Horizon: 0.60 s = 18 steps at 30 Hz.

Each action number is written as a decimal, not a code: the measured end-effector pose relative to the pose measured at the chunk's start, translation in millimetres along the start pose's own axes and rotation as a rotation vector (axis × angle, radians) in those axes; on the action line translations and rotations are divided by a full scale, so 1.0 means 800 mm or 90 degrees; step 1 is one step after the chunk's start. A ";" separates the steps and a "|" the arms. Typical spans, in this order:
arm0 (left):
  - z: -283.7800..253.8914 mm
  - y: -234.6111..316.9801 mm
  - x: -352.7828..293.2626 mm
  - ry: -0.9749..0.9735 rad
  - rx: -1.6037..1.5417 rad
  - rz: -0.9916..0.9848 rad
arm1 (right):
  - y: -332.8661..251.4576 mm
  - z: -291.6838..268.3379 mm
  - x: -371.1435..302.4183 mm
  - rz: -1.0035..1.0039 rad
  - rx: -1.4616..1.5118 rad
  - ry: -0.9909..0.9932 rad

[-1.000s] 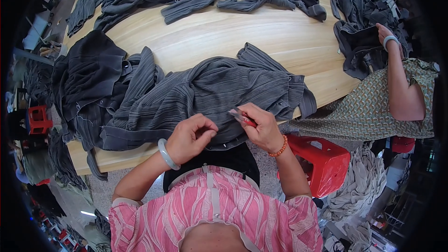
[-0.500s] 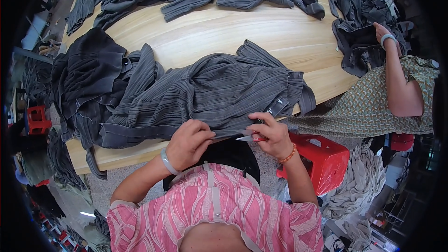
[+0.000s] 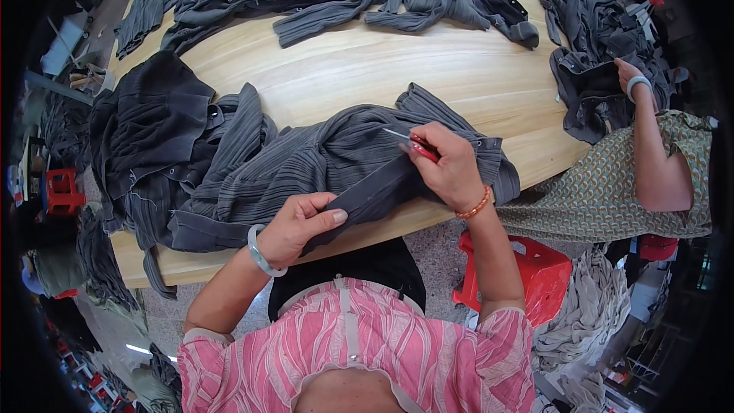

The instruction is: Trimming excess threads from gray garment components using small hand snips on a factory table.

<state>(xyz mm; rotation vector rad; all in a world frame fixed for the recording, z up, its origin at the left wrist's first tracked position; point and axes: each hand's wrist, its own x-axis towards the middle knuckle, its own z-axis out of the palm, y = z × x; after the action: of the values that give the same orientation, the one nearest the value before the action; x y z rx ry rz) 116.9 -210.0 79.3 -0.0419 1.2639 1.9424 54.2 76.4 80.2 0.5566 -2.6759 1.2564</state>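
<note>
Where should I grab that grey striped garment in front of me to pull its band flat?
Probably the free band end of the grey striped garment, right of the left hand, from the near table edge; the right hand with red-handled snips crowds the far part.

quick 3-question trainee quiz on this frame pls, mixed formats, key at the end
1. True or false: the right hand holds a red-handled cutting tool over the grey striped garment.
2. What does the left hand pinch?
A) a red stool
B) a dark strip at the garment's edge
C) a keyboard
3. Fill in: the garment lies on a ____ wooden table.

Key:
1. True.
2. B, the dark strip.
3. Light.
</note>
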 end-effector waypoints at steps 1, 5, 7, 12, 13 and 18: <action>0.002 0.001 0.000 0.031 -0.033 0.003 | -0.009 0.006 0.000 -0.014 -0.077 0.024; -0.013 -0.010 -0.002 0.058 -0.099 0.010 | -0.030 0.011 -0.032 -0.001 -0.029 0.061; -0.013 -0.014 0.000 0.064 -0.110 0.013 | -0.045 0.014 -0.060 0.026 0.006 0.026; -0.011 -0.012 0.000 0.052 -0.125 0.006 | -0.063 0.039 -0.105 0.046 0.069 0.038; -0.008 -0.012 0.000 0.058 -0.121 0.009 | -0.065 0.041 -0.107 0.057 0.059 0.035; -0.006 -0.018 0.001 0.067 -0.122 0.017 | -0.068 0.047 -0.107 0.047 0.069 0.032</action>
<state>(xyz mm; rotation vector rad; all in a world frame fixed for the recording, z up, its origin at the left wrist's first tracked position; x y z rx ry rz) 123.7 -210.9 65.9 -0.2274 1.1448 2.1030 155.3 39.3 71.3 0.4360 -2.6220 1.4225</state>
